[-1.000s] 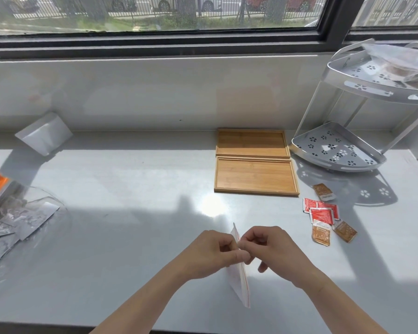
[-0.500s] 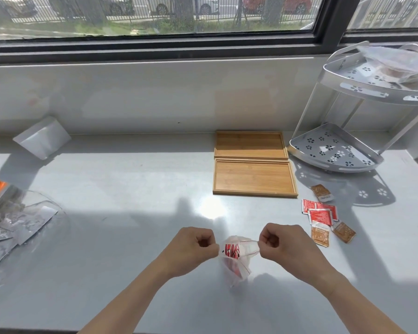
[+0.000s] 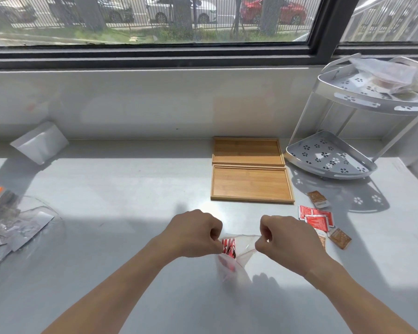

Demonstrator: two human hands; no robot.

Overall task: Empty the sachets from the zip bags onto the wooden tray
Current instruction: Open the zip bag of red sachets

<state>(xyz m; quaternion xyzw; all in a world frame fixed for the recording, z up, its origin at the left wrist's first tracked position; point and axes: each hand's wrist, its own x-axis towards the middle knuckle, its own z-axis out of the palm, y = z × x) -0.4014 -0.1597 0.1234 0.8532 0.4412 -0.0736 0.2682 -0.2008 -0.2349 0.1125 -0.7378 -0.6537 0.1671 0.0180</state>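
Clear plastic zip bag point(image 3: 232, 263), lower centre of frame above the white tabletop point(image 3: 130, 189) — mouth now pulled apart, sealed a second ago. Left hand point(image 3: 193, 233) and right hand point(image 3: 287, 237) each pinch one lip in curled fingers. Red sachets point(image 3: 228, 247) exposed — ready for tipping onto the wooden tray point(image 3: 251, 184).

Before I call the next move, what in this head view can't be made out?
- Sachet count in the zip bag: left hand and crumpled plastic hide them.
- Right hand covers part of one brown sachet.
- Contents of the bag on the rack: blurred.
- Clutter at the left edge: cut off.
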